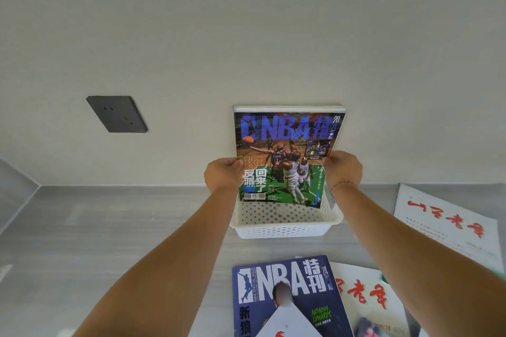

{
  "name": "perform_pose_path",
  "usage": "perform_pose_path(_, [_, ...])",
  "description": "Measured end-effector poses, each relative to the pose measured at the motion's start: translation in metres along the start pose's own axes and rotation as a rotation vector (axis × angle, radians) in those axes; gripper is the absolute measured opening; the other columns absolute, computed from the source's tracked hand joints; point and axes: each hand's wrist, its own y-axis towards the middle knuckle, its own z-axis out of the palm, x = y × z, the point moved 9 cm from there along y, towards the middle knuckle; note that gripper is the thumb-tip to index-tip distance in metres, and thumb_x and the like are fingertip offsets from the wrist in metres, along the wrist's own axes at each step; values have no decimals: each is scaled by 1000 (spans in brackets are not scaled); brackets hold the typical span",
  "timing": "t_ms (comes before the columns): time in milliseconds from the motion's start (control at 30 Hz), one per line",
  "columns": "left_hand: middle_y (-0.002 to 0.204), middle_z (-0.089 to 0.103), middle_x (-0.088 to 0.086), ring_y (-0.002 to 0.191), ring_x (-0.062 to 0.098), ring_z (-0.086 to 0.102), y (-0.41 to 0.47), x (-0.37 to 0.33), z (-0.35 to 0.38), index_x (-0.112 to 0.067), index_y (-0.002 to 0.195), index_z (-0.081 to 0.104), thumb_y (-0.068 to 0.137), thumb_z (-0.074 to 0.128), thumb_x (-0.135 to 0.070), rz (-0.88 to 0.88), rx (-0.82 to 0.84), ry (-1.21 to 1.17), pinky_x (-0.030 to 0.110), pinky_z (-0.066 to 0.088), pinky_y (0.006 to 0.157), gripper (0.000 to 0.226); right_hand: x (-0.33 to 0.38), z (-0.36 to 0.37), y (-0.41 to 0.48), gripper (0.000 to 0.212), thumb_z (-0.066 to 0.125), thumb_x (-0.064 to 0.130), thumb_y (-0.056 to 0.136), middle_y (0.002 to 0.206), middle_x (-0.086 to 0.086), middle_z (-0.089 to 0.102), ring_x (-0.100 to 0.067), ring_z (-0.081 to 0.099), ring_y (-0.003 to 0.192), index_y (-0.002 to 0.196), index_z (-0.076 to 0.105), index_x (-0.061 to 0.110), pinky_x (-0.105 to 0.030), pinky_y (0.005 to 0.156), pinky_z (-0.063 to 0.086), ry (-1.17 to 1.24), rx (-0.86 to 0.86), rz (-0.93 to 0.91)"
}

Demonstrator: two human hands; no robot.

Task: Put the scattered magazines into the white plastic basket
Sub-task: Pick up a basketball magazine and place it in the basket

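Fingers of left hand and right hand pinch magazine (upright, in basket).

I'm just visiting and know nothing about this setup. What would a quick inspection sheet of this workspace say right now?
Surface: grey counter, set against a wall.
Job's things: white plastic basket stands on the counter by the wall; held NBA magazine is upright, lower edge inside the basket; blue NBA magazine, right white magazine and near white magazine lie outside it.
Clutter: white paper corner overlaps the blue NBA magazine; unclear what it is.
Grippers: left hand grips the held NBA magazine's left edge, right hand its right edge.
Cables: nothing seen.
Surroundings: pale wall, dark wall socket.
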Motion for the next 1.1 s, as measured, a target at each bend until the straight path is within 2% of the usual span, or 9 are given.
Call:
perform_pose_path(100, [61,66,-8,59,6,63,-1,-1,1,-17,83,75,84,67,-21,8,-19,23,11,41,43,10,8,-7,2,27,48,9,85,87,-15,72,-28,57,73,89,74,11,-28,66,45,25,-42,-35])
perform_pose_path(267, [61,66,-7,69,16,70,0,3,3,-18,80,74,84,67,-20,2,-39,6,25,56,62,9,13,-13,4,25,48,10,87,85,-15,72,-31,62,78,87,73,10,-30,69,47,51,-34,-100])
perform_pose_path(434, [71,70,-3,56,7,62,1,2,3,-17,91,75,84,66,-23,39,-22,68,17,42,49,13,11,-13,7,23,51,13,89,93,-16,72,-34,63,88,93,72,9,-32,77,47,69,25,-111])
perform_pose_path(500, [84,74,1,56,5,61,-1,1,3,-15,96,74,83,67,-24,36,11,100,17,44,52,17,11,-12,7,22,51,15,90,100,-17,71,-34,63,95,98,70,6,-35,83,49,74,73,-121])
perform_pose_path(567, [112,70,7,79,14,68,-6,0,4,-14,111,67,83,68,-27,59,70,145,26,52,73,31,8,-13,2,25,52,16,90,112,-17,68,-33,61,105,108,66,5,-36,91,47,78,107,-127])
perform_pose_path(634, [133,57,9,116,25,57,-16,5,1,-11,129,54,83,68,-30,89,113,195,36,45,99,53,0,-16,-9,34,53,20,91,124,-14,62,-30,58,113,121,59,6,-35,97,43,74,113,-117])
perform_pose_path(667, [137,53,9,124,25,51,-24,9,-5,-10,133,49,83,68,-32,106,115,208,38,42,104,58,-7,-17,-17,37,53,22,91,127,-12,60,-27,57,114,125,55,7,-35,98,42,86,118,-110])
perform_pose_path(900, [135,47,7,124,23,47,-94,82,-67,-16,133,47,83,67,-29,134,69,308,39,41,103,55,-74,-47,-112,33,56,23,89,128,-10,49,-23,54,112,119,56,9,-34,99,43,50,82,-107])
perform_pose_path(1101, [127,50,9,110,21,53,-154,150,-82,-12,124,53,83,68,-31,66,245,420,33,44,90,48,-150,-53,-223,28,62,18,85,117,-13,55,-27,54,107,111,61,7,-40,97,44,-9,140,61])
